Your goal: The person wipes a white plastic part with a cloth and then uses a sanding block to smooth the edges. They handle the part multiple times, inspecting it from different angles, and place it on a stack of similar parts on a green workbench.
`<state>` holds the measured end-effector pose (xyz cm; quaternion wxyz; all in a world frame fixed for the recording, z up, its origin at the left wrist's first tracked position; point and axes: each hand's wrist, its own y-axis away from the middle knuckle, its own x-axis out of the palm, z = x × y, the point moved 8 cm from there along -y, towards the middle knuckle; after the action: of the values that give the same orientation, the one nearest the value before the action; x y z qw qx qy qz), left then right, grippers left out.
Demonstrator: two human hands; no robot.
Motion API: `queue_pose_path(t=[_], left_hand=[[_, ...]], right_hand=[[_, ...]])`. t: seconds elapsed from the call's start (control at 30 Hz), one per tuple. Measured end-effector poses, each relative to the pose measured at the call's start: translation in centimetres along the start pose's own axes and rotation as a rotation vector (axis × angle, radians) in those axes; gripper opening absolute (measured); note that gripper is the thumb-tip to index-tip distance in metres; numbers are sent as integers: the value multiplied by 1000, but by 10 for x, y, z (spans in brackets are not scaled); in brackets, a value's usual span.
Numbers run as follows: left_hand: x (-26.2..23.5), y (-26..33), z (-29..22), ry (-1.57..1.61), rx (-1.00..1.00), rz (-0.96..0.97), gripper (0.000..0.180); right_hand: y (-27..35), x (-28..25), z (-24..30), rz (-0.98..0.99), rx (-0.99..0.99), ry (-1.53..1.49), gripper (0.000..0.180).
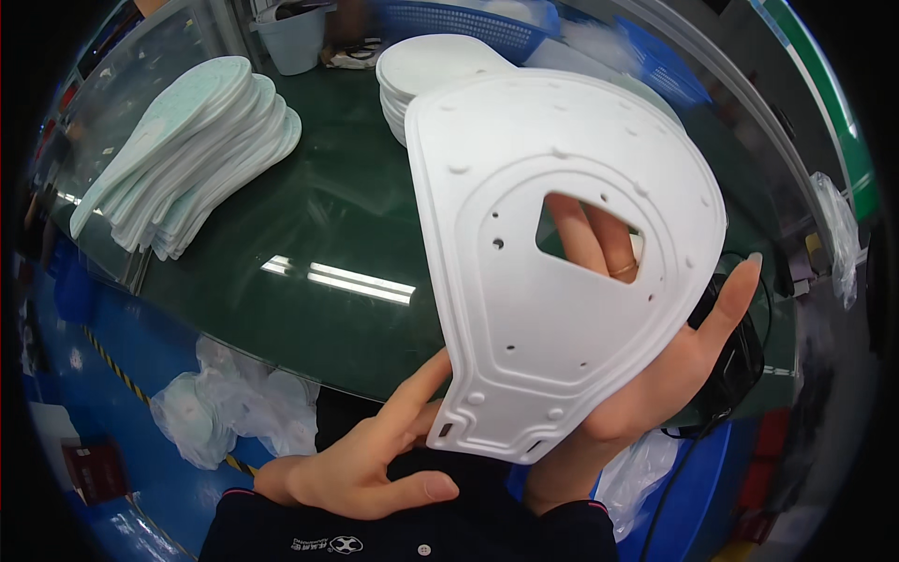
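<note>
A white moulded panel (552,309) with a wide rounded top, a narrow lower end, raised ridges and small holes is held tilted before me. My right hand (655,384) supports it from behind, thumb sticking out past its right edge; some of its fingers show through the four-sided cutout. My left hand (365,468) is at the narrow end, its fingers stretched upward and partly hidden behind the panel's lower left edge. The left thumb stays apart from the panel. Farther back, a pile of white rounded pieces (431,61) is partly covered by the panel.
A stack of pale green-white paddle-shaped pieces (197,150) lies at the left of the dark green table (346,234). Behind are a light grey bucket (292,42) and a blue basket (468,26). A black device (740,361) with a cable is at right; plastic bags (234,403) lie below left.
</note>
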<state>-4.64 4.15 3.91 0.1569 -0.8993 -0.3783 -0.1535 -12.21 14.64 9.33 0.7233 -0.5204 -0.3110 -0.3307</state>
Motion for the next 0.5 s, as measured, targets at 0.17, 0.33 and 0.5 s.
queue_pose_path(t=[0.17, 0.33, 0.5], left_hand=[[15, 1, -7, 110, 6, 72, 75], [22, 0, -14, 87, 47, 139, 75], [11, 9, -22, -24, 159, 8, 81]], right_hand=[[-19, 12, -1, -137, 132, 96, 87], [-27, 11, 7, -7, 290, 353, 89], [-31, 12, -1, -181, 184, 204, 89]])
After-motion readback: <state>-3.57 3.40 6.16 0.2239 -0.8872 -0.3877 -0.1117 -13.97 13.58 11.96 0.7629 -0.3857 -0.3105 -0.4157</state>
